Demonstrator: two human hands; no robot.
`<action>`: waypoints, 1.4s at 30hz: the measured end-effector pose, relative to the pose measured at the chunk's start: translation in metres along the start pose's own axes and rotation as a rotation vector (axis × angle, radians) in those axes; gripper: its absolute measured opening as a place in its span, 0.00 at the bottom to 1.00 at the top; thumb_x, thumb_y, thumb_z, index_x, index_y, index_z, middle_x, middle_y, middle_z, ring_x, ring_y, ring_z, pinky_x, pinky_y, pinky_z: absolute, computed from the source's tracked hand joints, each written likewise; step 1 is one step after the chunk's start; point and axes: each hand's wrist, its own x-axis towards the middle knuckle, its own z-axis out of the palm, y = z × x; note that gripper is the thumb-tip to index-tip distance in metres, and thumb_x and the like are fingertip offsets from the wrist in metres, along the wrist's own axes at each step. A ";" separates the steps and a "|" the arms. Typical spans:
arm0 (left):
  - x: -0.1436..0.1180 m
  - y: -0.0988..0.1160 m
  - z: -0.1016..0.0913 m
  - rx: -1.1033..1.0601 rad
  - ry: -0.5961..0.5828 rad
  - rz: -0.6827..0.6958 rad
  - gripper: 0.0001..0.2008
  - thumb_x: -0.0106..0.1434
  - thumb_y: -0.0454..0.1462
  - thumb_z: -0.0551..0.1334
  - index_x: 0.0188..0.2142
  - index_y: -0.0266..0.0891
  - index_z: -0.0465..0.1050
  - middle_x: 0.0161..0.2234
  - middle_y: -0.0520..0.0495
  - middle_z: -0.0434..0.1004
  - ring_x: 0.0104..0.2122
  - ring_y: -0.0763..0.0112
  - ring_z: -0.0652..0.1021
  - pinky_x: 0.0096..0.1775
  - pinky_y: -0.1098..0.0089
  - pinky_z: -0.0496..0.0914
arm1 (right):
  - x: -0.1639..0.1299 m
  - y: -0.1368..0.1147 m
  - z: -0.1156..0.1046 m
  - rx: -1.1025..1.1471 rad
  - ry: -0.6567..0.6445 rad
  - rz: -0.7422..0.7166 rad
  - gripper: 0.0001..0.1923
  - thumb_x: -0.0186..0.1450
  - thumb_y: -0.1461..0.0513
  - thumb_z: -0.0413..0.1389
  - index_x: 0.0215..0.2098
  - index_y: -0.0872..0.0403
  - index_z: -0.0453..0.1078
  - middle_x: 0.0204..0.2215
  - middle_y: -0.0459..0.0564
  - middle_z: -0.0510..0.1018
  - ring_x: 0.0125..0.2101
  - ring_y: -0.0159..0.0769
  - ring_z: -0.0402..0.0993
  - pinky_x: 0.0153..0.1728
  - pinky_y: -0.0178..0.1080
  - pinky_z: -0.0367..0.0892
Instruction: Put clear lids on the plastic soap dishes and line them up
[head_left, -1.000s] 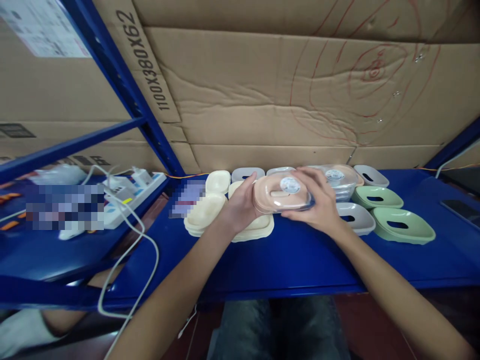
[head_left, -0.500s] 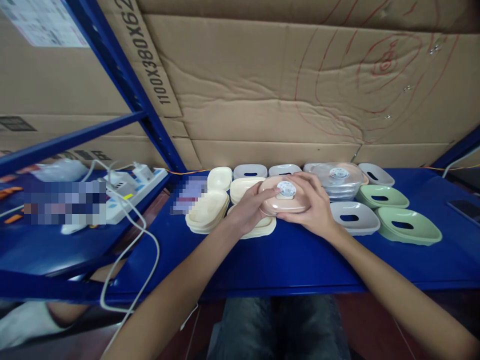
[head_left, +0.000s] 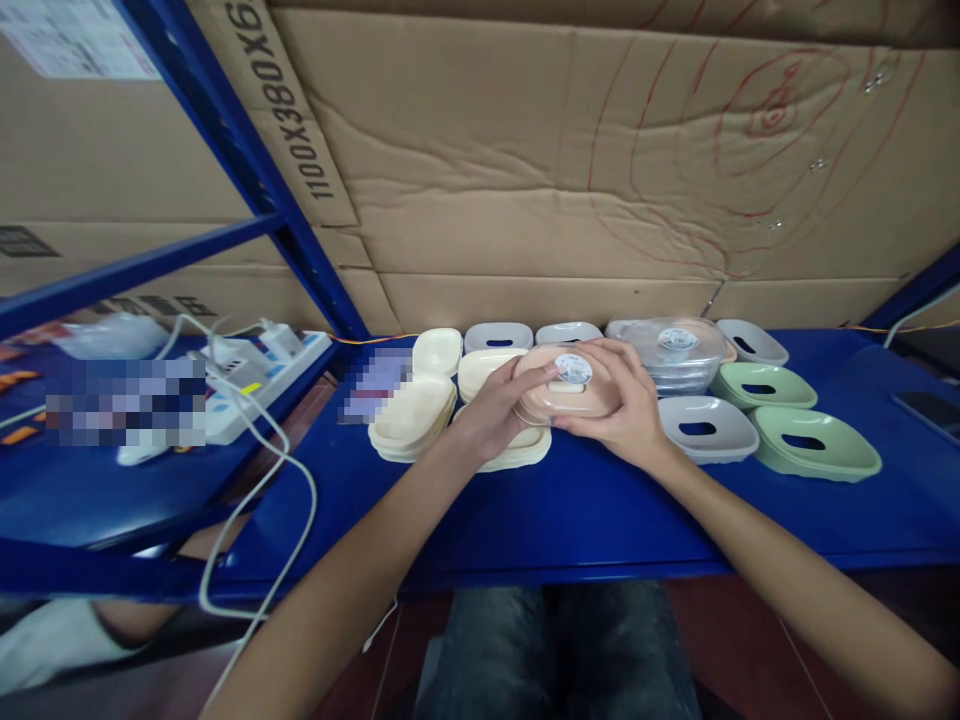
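Between my two hands is a pink soap dish [head_left: 581, 400] in a shiny clear cover, with a round white sticker on top. My left hand [head_left: 501, 408] grips its left side, the thumb on top near the sticker. Around its right side curl the fingers and thumb of my right hand [head_left: 628, 405]. Below and left of it lie cream trays [head_left: 514, 460], partly hidden by my left hand. A stack of clear-covered dishes [head_left: 682, 365] stands just right of my right hand. What lies under the held dish is hidden.
Grey dishes [head_left: 709, 445] and green dishes [head_left: 817, 460] with oval slots are to the right on the blue shelf [head_left: 570, 530]. More grey dishes [head_left: 499, 335] line the back by the cardboard wall [head_left: 480, 130]. At left are a power strip [head_left: 285, 370] and a white cable [head_left: 311, 500].
The pink dish has turned and tilted slightly in my hands, so its sticker faces a little differently. My left thumb has shifted a bit. The view has moved slightly.
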 end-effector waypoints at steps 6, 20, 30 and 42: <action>-0.001 0.000 0.000 0.007 0.031 -0.025 0.28 0.55 0.45 0.82 0.51 0.38 0.79 0.47 0.42 0.83 0.43 0.61 0.82 0.42 0.64 0.74 | -0.001 0.003 0.000 -0.026 -0.022 -0.019 0.47 0.58 0.39 0.76 0.70 0.41 0.71 0.61 0.57 0.75 0.62 0.59 0.76 0.65 0.64 0.73; -0.003 -0.001 0.001 0.044 0.049 -0.004 0.24 0.57 0.42 0.81 0.50 0.40 0.79 0.43 0.45 0.82 0.43 0.61 0.82 0.44 0.63 0.73 | -0.002 0.005 -0.002 -0.078 -0.115 -0.005 0.47 0.60 0.34 0.71 0.70 0.42 0.69 0.62 0.58 0.72 0.65 0.62 0.72 0.70 0.68 0.68; -0.003 0.001 -0.002 0.042 0.038 -0.007 0.26 0.54 0.40 0.81 0.51 0.39 0.78 0.45 0.44 0.82 0.41 0.62 0.80 0.41 0.65 0.73 | -0.004 0.008 -0.003 -0.128 -0.121 -0.076 0.48 0.61 0.35 0.72 0.72 0.42 0.67 0.63 0.59 0.70 0.63 0.61 0.73 0.68 0.67 0.71; -0.002 -0.001 -0.002 0.045 0.036 0.004 0.25 0.56 0.41 0.81 0.50 0.38 0.79 0.43 0.44 0.83 0.43 0.62 0.81 0.47 0.64 0.72 | -0.004 0.010 -0.001 -0.086 -0.120 -0.084 0.48 0.61 0.35 0.71 0.72 0.41 0.66 0.62 0.58 0.71 0.64 0.61 0.72 0.69 0.68 0.69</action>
